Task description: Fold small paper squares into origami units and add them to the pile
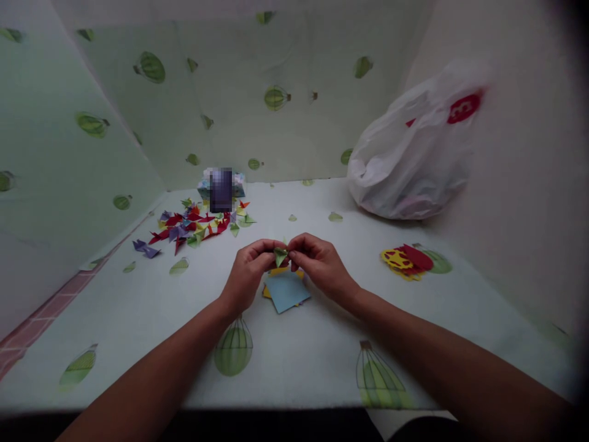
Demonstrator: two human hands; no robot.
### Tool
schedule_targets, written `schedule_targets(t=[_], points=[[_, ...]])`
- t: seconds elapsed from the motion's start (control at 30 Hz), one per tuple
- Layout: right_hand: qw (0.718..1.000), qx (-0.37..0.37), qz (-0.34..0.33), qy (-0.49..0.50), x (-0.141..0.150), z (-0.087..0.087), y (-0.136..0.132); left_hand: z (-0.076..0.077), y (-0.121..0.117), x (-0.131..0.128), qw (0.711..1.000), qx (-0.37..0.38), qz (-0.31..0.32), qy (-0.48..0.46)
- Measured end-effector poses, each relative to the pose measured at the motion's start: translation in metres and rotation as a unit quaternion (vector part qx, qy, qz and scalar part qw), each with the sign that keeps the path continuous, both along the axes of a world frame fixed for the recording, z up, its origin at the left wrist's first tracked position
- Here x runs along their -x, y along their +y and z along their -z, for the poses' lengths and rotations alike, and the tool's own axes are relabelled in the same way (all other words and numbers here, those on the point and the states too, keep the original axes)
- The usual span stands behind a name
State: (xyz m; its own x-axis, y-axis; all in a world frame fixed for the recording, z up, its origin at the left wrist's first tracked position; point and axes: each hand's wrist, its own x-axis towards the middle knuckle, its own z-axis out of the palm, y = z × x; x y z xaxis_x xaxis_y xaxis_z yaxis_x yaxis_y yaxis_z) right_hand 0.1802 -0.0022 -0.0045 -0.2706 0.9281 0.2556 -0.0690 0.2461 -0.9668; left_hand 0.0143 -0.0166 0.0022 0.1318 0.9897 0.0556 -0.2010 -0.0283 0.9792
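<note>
A small green folded paper piece (280, 256), probably an origami crane, is pinched between my two hands above the table. My left hand (250, 270) has thumb and fingers closed on its left side. On its right edge, the thumb and fingertips of my right hand (319, 265) are pressed together. Just below lies a stack of square paper sheets (288, 292), light blue on top, with yellow and other colours showing at the edges. The fingertips partly hide the green piece.
Many folded paper cranes (186, 227) in red, purple, yellow and green lie heaped at the back left, before a box (239, 185) and a blurred-out dark object (221, 190). A white plastic bag (414, 153) stands back right. Red and yellow cut-outs (407, 261) lie on the right.
</note>
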Motion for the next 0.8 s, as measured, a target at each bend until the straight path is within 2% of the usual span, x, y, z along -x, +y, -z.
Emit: schedule_targets(t=[0.17, 0.33, 0.57, 0.7, 0.8], points=[[1.000, -0.007, 0.008, -0.019, 0.0002, -0.0025, -0.0016, -0.0019, -0.0004, 0.0023, 1.000, -0.012, 0.015, -0.018], [0.999, -0.007, 0.016, -0.036, -0.0003, -0.0026, -0.0020, -0.0039, 0.0001, 0.0010, 0.998, -0.012, 0.000, 0.054], [0.999, 0.044, -0.008, -0.024, -0.0007, 0.0004, 0.0015, -0.0078, -0.0017, -0.0025, 0.993, -0.046, 0.029, 0.107], [0.998, 0.069, -0.012, 0.000, -0.0008, 0.0046, 0.0039, -0.0044, 0.0006, -0.0009, 0.984, -0.087, 0.043, 0.150], [0.997, 0.069, -0.015, 0.004, -0.0016, 0.0064, 0.0055, -0.0007, 0.0030, 0.0002, 0.983, -0.090, 0.053, 0.150]])
